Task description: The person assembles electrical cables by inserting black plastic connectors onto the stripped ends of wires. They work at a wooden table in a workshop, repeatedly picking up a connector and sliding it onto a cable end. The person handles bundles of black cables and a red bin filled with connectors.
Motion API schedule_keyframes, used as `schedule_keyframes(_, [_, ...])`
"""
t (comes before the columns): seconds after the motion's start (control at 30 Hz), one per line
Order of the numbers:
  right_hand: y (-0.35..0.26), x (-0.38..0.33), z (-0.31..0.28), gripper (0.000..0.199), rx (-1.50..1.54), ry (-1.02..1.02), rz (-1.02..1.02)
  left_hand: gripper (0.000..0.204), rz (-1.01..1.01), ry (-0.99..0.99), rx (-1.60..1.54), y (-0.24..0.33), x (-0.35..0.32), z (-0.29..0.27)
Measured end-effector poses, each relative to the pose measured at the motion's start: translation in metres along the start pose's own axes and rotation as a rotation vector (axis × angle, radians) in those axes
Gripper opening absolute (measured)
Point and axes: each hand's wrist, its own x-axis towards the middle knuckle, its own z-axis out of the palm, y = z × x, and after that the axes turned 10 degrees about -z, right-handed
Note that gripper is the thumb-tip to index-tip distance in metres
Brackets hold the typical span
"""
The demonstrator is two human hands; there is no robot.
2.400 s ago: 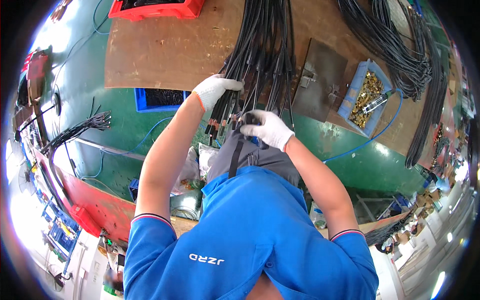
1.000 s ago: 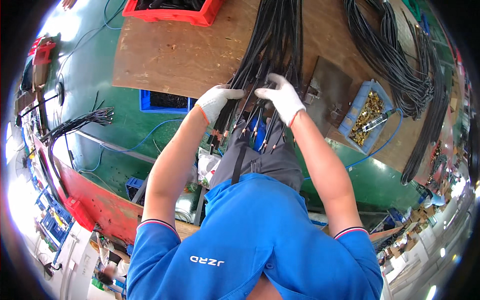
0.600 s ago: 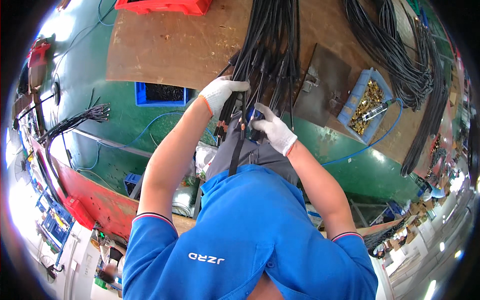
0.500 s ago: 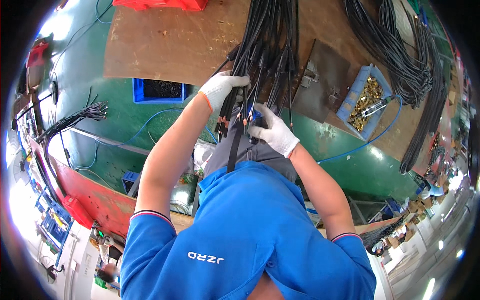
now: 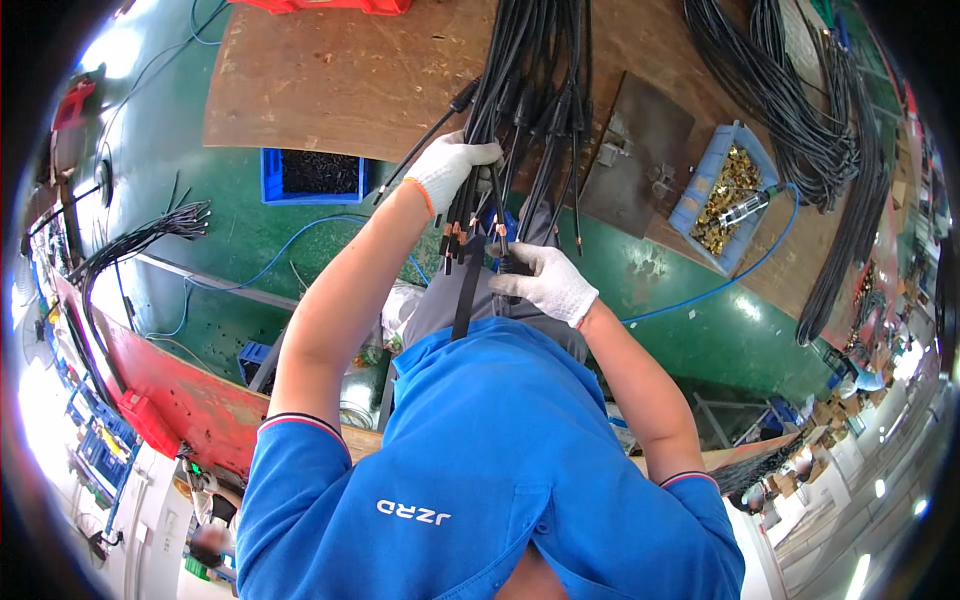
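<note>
A bundle of black cables (image 5: 530, 50) hangs over the near edge of the wooden table toward my lap, with thick black moulded joints partway along. My left hand (image 5: 450, 172), in a white knit glove, is closed round several of them just above their lower ends. Bare copper-coloured tips (image 5: 455, 236) show below that hand. My right hand (image 5: 550, 284), gloved too, sits lower and to the right. Its thumb and fingers pinch a small dark ribbed piece (image 5: 506, 264) at the end of one cable; the fingers partly hide it.
On the brown table (image 5: 330, 80) lie a dark metal plate (image 5: 640, 150) and a blue bin (image 5: 688, 215) of brass-coloured parts, with a hand tool on a blue hose. More black cables (image 5: 780, 110) lie at right. A blue box (image 5: 272, 178) of black pieces sits left, beyond the table edge.
My right hand has moved slightly down and closed in on a cable end with the dark piece. The left hand keeps its grip on the cables.
</note>
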Motion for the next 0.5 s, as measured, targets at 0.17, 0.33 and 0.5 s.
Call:
schedule_keyframes(0.17, [0.0, -0.001, -0.002, 0.043, -0.027, -0.007, 0.004, 0.02, 0.031, -0.015, -0.012, -0.003, 0.0, -0.002])
schedule_keyframes(0.33, [0.002, 0.013, -0.004, 0.037, 0.036, 0.109, 0.025, 0.023, -0.018, -0.002, -0.034, 0.0, -0.005, 0.005])
schedule_keyframes(0.5, [0.004, 0.065, -0.015, 0.036, -0.032, 0.279, -0.16, 0.024, -0.046, 0.013, 0.018, 0.003, -0.006, 0.007])
